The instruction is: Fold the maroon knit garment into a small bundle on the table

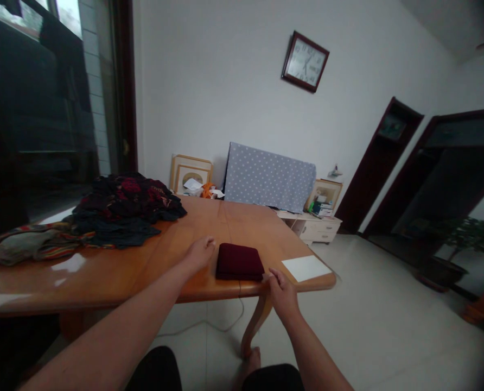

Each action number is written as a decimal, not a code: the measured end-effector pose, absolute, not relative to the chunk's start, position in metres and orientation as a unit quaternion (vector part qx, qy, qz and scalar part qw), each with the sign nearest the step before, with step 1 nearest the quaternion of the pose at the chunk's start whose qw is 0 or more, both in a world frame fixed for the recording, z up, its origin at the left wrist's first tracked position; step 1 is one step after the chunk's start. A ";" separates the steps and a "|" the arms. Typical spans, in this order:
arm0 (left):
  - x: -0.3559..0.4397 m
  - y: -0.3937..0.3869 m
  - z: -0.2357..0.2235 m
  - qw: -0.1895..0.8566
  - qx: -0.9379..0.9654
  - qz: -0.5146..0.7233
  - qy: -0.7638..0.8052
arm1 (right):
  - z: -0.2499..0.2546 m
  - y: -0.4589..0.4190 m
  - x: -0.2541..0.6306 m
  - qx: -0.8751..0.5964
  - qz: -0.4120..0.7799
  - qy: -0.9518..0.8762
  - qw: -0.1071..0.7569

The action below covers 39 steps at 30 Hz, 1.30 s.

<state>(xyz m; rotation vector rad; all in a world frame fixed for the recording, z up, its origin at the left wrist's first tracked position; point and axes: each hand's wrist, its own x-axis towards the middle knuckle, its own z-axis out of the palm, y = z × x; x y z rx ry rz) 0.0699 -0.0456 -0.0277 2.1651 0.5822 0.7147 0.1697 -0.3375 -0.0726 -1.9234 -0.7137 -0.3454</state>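
- Presently, the left hand (200, 254) rests on the tabletop, loosely curled and visibly empty, just beside a folded dark red cloth (239, 262).
- The right hand (281, 296) forms a narrow pinch at the cloth's near corner.
- The cloth lies between both hands, apparently for easy reach, on a wooden table (242, 233).
- A heap of dark garments (123, 209) sits well apart, seemingly leaving room; a white card (306, 268) lies nearby.
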 end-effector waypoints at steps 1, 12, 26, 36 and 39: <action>0.068 -0.049 -0.028 0.401 0.840 0.275 0.242 | -0.072 -0.338 0.170 -0.798 -0.139 -0.294 0.507; 0.048 -0.097 -0.028 0.602 0.718 0.171 0.304 | -0.074 -0.332 0.172 -0.797 -0.097 -0.302 0.514; 0.035 -0.083 -0.043 0.643 0.686 0.143 0.310 | -0.039 -0.293 0.149 -0.785 -0.228 -0.482 0.315; 0.032 -0.088 -0.037 0.682 0.659 0.109 0.298 | -0.042 -0.272 0.144 -0.820 -0.179 -0.500 0.213; 0.034 -0.091 -0.036 0.695 0.646 0.099 0.299 | -0.043 -0.272 0.145 -0.821 -0.177 -0.497 0.218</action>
